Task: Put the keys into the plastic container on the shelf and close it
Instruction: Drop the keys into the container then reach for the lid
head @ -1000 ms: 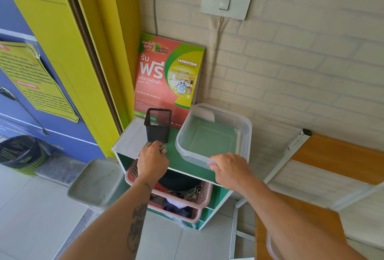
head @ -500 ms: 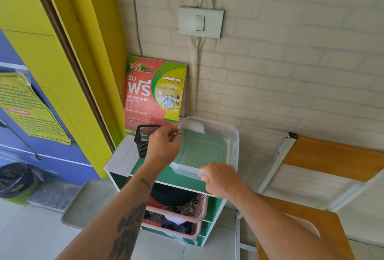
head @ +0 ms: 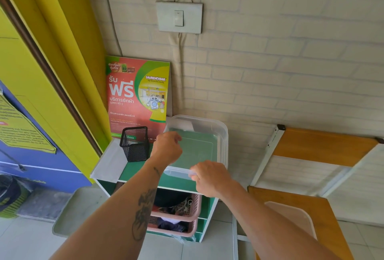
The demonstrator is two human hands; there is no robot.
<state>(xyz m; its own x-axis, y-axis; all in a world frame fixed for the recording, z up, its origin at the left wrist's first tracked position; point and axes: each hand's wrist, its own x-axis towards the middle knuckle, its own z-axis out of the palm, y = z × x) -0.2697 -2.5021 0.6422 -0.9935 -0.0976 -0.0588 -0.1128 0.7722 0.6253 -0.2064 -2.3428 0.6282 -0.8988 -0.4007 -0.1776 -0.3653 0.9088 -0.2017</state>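
Observation:
A clear plastic container (head: 222,135) stands open on top of the green and white shelf (head: 129,169), against the brick wall. My left hand (head: 166,148) hovers over the container's left rim with its fingers curled downward; the keys are hidden inside the fingers, and none lie on the container's bottom. My right hand (head: 210,176) grips the container's front rim. A pale translucent lid (head: 291,216) lies on the wooden surface at the lower right.
A black mesh pen holder (head: 135,143) stands left of the container, with a red laundry sign (head: 137,95) behind it. A pink basket (head: 187,216) of clothes sits under the shelf top. Wooden folding tables (head: 324,145) stand to the right, and a grey tray (head: 68,212) lies on the floor.
My left hand lifted the keys off the shelf top beside the pen holder and carried them right, over the container's left rim. My right hand stayed on the front rim.

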